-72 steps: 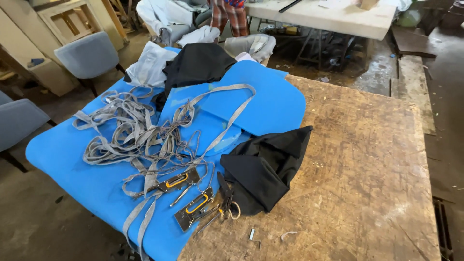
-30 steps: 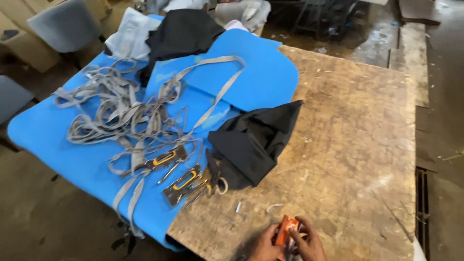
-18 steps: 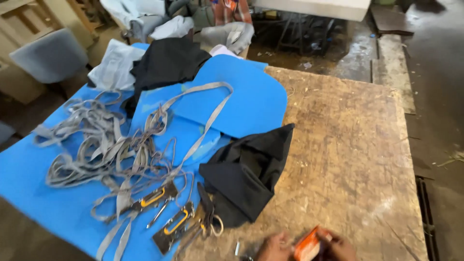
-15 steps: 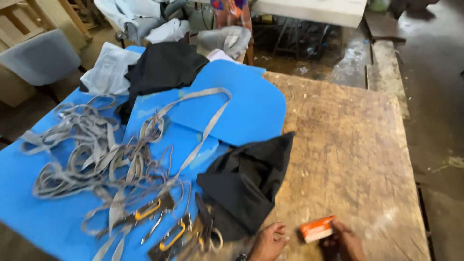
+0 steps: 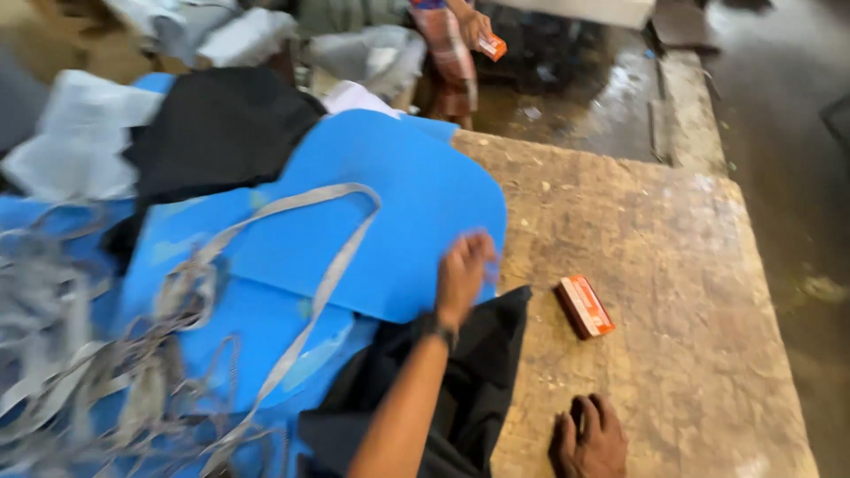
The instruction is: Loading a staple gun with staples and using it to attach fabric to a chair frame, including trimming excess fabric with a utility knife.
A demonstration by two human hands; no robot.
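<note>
Two free hands: left hand open on blue sheet, right hand loosely curled on table.

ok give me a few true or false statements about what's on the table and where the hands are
1. The left hand reaches onto the edge of the blue sheet. True.
2. The small orange box is held in the right hand. False: it lies on the wooden table, apart from both hands.
3. The right hand rests on the bare wood near the table's front edge. True.
4. The black cloth lies on top of the orange box. False: the cloth lies beside it, to its left.
5. A grey strap loops across the blue sheet. True.
</note>
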